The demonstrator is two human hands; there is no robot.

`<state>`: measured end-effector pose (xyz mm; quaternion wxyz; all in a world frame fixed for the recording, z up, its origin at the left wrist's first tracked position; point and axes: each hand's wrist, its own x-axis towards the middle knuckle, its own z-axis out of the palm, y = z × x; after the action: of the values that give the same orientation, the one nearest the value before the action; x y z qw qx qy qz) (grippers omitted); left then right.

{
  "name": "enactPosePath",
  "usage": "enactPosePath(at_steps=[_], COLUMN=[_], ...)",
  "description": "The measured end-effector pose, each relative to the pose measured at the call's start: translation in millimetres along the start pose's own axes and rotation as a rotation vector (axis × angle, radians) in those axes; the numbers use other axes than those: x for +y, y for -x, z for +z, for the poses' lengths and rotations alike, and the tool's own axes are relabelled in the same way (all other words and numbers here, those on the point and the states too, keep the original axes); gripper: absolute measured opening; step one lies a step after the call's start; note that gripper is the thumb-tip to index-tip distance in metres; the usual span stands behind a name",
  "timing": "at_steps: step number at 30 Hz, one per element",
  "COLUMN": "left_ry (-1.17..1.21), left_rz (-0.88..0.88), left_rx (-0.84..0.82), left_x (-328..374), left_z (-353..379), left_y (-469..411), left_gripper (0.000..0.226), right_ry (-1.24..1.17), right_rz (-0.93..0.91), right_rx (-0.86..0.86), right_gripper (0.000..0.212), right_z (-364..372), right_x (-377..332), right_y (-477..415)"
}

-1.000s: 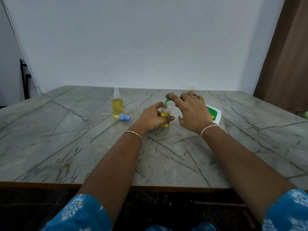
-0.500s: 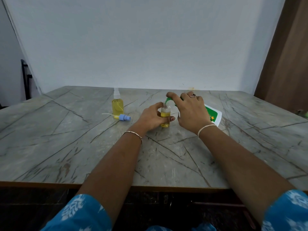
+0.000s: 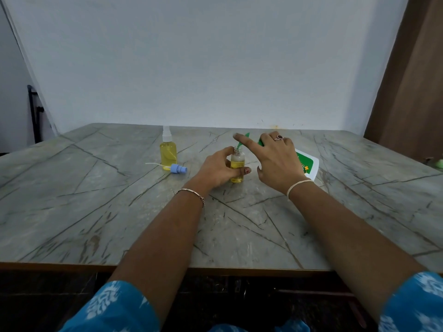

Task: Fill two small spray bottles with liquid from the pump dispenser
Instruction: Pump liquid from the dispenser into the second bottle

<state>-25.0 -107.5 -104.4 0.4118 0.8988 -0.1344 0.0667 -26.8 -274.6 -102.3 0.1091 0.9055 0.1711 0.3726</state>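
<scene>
My left hand (image 3: 217,168) grips a small uncapped spray bottle (image 3: 237,161) that stands on the table, nearly full of yellow liquid. My right hand (image 3: 275,161) lies over the white and green pump dispenser (image 3: 308,165), fingers stretched out, index finger on its green nozzle (image 3: 246,135) above the bottle's mouth. Most of the dispenser is hidden behind that hand. A second spray bottle (image 3: 168,150), capped in white and full of yellow liquid, stands to the left. A loose blue spray cap (image 3: 177,168) with its dip tube lies in front of it.
The grey marble-patterned table (image 3: 96,212) reaches from the near edge to a white wall. A brown wooden panel (image 3: 412,92) stands at the right. A small green object (image 3: 438,163) shows at the far right edge.
My right hand has risen and its fingers have straightened, so the green nozzle shows higher above the bottle's mouth. My left hand and the bottle have stayed in place.
</scene>
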Motion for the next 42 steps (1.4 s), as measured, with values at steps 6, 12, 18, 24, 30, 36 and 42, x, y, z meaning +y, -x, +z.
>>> enactPosePath(at_steps=[6, 12, 18, 24, 30, 36, 42], left_ry=[-0.006, -0.002, -0.011, -0.011, 0.001, 0.018, 0.007], left_rz=[-0.001, -0.007, -0.008, -0.012, -0.004, 0.002, -0.007], left_rx=[0.003, -0.001, 0.003, 0.002, 0.003, 0.006, -0.001], left_x=[0, 1, 2, 1, 3, 4, 3], left_z=[0, -1, 0, 0, -1, -1, -2], left_y=[-1, 0, 0, 0, 1, 4, 3], left_gripper=[0.075, 0.079, 0.076, 0.075, 0.072, 0.075, 0.076], right_ry=[-0.008, -0.026, 0.010, 0.017, -0.044, -0.044, -0.022], right_rz=[0.044, 0.071, 0.047, 0.031, 0.077, 0.072, 0.028], right_rx=[-0.022, -0.010, -0.001, -0.020, -0.015, 0.013, 0.011], right_gripper=[0.080, 0.072, 0.082, 0.089, 0.075, 0.073, 0.084], right_z=[-1, -1, 0, 0, -2, 0, 2], right_x=[-6, -12, -6, -4, -9, -10, -3], right_y=[-4, -8, -3, -3, -7, -7, -2])
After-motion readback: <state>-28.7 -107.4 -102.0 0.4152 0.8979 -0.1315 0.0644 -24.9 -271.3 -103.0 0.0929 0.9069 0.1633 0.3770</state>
